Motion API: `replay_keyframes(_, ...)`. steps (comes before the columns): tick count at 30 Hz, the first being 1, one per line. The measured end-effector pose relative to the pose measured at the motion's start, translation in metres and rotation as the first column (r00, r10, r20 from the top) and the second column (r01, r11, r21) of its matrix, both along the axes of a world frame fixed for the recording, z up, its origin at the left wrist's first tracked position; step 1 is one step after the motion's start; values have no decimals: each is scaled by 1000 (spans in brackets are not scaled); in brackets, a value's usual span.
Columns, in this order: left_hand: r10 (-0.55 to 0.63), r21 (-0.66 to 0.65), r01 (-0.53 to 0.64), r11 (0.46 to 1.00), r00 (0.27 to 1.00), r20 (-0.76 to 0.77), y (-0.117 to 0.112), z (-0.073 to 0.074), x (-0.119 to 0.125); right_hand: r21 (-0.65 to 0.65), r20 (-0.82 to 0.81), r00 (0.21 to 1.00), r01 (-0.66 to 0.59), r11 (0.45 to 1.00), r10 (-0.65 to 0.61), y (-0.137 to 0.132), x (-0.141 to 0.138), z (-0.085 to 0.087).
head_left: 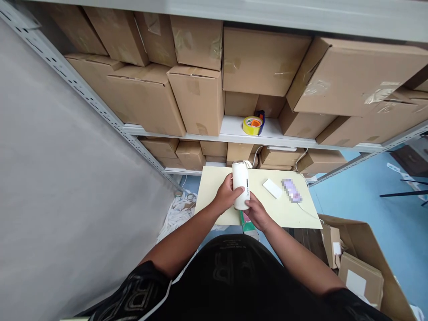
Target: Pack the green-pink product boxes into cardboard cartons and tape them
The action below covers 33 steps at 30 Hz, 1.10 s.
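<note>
Gripping a white cylindrical flask (240, 183) in our left hand (226, 196) and right hand (257, 214) over the near pale-yellow table (287, 215), we seem mid-inspection; turning it needs a steady hold.

Almost nothing here reads clearly to me. The white cylinder (240, 185) carries a dark vertical strip down its side, and beside the strip's lower end runs a short line of small grey print, too tiny for me to make out. Across the front of my black shirt (234, 272) stand large, dim letters close in tone to the cloth, something like "BR", though I cannot be sure. The sleeve (140, 294) shows more pale lettering, cut off and unreadable. A small lilac thing (292, 191) to the right of the cylinder is blurred, so I cannot read it.
</note>
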<state>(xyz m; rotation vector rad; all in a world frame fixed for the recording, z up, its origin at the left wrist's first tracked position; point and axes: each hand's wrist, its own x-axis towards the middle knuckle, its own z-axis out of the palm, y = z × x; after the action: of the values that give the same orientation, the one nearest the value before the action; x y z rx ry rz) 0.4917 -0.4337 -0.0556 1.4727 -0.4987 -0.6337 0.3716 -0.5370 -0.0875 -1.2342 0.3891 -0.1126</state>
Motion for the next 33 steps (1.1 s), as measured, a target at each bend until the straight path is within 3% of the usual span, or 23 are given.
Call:
replay_keyframes(2, -8, 9, 7, 1000, 1000, 11, 1, 0, -1, -20, 16, 1000, 15, 1000, -15, 0, 2, -1)
replay_keyframes(6, 20, 127, -30, 991, 997, 76, 1, -1, -3, -242, 90, 989, 133, 961, -115, 1, 3, -13)
replay_keyframes(10, 65, 165, -80, 983, 993, 94, 1, -6, -4, -451, 1, 996, 79, 889, -89, -12, 0, -17)
replay_keyframes(16, 11, 200, -61, 978, 970, 242, -8, -5, -17, -441, 43, 995, 100, 892, -90, -52, 24, 23)
replay_keyframes(19, -40, 190, -18, 982, 954, 298, -18, -6, -28, -557, -12, 995, 79, 827, -103, -62, 42, 40)
replay_keyframes(22, -153, 204, 81, 976, 917, 368, -23, -20, -32, -641, -28, 982, 124, 757, -185, -72, 41, 39)
replay_keyframes(24, -257, 284, 134, 949, 851, 458, -23, -38, -32, -648, 8, 963, 209, 733, -268, -85, 29, 30)
replay_keyframes(27, -439, 474, 163, 865, 704, 558, -20, -78, -33, -651, 58, 911, 344, 676, -407, -113, 2, 11)
replay_keyframes(29, -634, 588, 289, 755, 551, 543, -23, -107, -39, -660, 62, 874, 399, 637, -483, -131, -15, 0)
replay_keyframes(31, -798, 689, 405, 601, 351, 490, -29, -134, -48, -666, 46, 848, 419, 617, -527, -143, -28, -8)
replay_keyframes(33, -886, 783, 416, 462, 187, 424, -38, -154, -57, -674, 41, 843, 419, 609, -536, -147, -36, -13)
